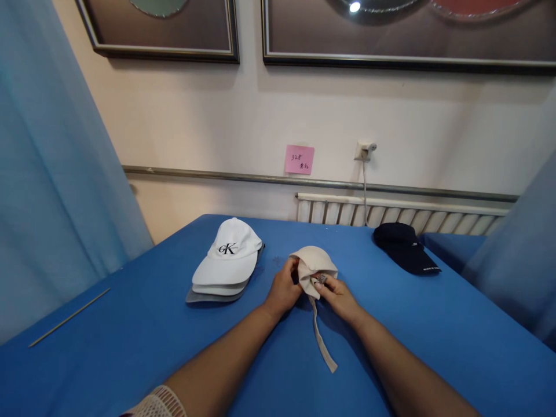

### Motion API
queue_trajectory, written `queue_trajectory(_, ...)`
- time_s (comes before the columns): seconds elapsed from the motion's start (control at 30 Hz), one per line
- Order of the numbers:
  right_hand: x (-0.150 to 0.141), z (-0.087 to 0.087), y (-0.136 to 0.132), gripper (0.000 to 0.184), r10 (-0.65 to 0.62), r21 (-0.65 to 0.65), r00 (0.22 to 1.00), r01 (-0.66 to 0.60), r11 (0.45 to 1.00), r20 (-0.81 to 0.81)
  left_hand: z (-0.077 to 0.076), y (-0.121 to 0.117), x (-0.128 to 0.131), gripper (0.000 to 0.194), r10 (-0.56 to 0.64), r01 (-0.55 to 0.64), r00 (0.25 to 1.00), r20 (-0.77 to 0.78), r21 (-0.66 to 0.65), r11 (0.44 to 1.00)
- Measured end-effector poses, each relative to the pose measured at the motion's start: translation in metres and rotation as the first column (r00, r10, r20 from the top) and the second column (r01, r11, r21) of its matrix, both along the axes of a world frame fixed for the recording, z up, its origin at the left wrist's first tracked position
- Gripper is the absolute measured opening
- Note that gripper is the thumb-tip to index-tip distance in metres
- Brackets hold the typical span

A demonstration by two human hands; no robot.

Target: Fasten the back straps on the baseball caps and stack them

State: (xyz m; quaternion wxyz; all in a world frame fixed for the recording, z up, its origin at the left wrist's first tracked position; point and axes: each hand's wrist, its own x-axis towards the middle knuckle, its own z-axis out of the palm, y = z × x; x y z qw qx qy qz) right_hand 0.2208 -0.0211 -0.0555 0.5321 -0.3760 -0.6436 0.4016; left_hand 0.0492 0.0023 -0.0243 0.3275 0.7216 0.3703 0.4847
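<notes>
A beige cap (315, 259) is between my two hands above the blue-covered table, its back opening facing me. A long strap (322, 339) hangs from it and trails down toward me. My left hand (284, 289) grips the cap's left edge, fingers partly hidden behind the fabric. With thumb and fingers closed, my right hand (339, 294) pinches the edge near the opening, where a small metallic piece (322, 278) shows by the fingertips. Whether that piece is a buckle or a ring, I cannot tell.
Left of my hands lies a stack of caps, a white cap (234, 246) on top. A dark navy cap (403, 246) rests at the right. A thin stick (69, 317) lies on the blue table (143, 359) at the left. Behind are a pipe (217, 174) and a radiator (330, 211).
</notes>
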Motion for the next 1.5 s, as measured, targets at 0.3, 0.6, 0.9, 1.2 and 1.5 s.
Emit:
queue_trajectory(0.3,0.004,-0.001,0.000,0.037,-0.094,0.038,0.995,0.093,0.995,0.025,0.001,0.005,0.001,0.022,0.051,-0.051,0.999,0.017,-0.032,0.998)
queue_trajectory(0.6,0.020,0.014,-0.008,0.033,-0.429,0.170,0.903,0.426,0.889,-0.023,0.009,0.017,-0.016,0.013,0.269,-0.267,0.963,0.028,-0.047,0.963)
queue_trajectory(0.9,0.025,0.020,-0.012,0.045,-0.474,0.115,0.855,0.503,0.856,-0.212,0.010,0.025,-0.029,0.019,0.432,-0.433,0.901,0.029,0.024,0.901)
queue_trajectory(1.2,0.022,0.004,0.004,0.040,-0.653,0.063,0.757,0.654,0.754,-0.029,0.003,0.023,-0.027,0.015,0.421,-0.416,0.885,-0.197,0.068,0.907)
queue_trajectory(1.5,0.022,-0.004,0.009,0.029,-0.504,0.033,0.814,0.517,0.855,0.289,0.004,0.019,-0.024,0.010,0.356,-0.365,0.902,-0.243,0.010,0.931)
